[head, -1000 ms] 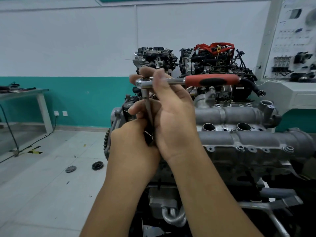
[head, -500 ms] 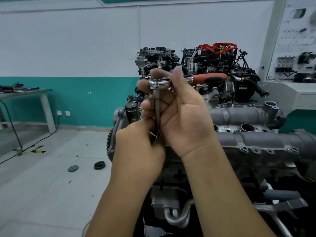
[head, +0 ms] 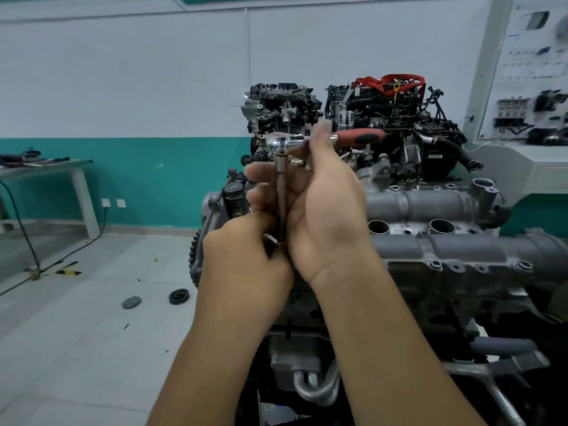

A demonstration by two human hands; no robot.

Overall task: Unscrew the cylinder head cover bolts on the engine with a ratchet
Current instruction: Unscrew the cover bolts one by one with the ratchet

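Fingers of the right hand (head: pixel 319 210) curl round the chrome ratchet with its red-and-black handle (head: pixel 325 139), now swung away, while the left hand (head: pixel 246 256) pinches the extension's lower end, both raised before the grey aluminium cylinder head cover (head: pixel 461 250); likely refitting, bolts (head: pixel 435 265) still seated.

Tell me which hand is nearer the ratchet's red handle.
The right hand. Its thumb lies against the ratchet's shaft just beside the red handle. The left hand sits lower, at the bottom end of the extension bar, well away from the handle.
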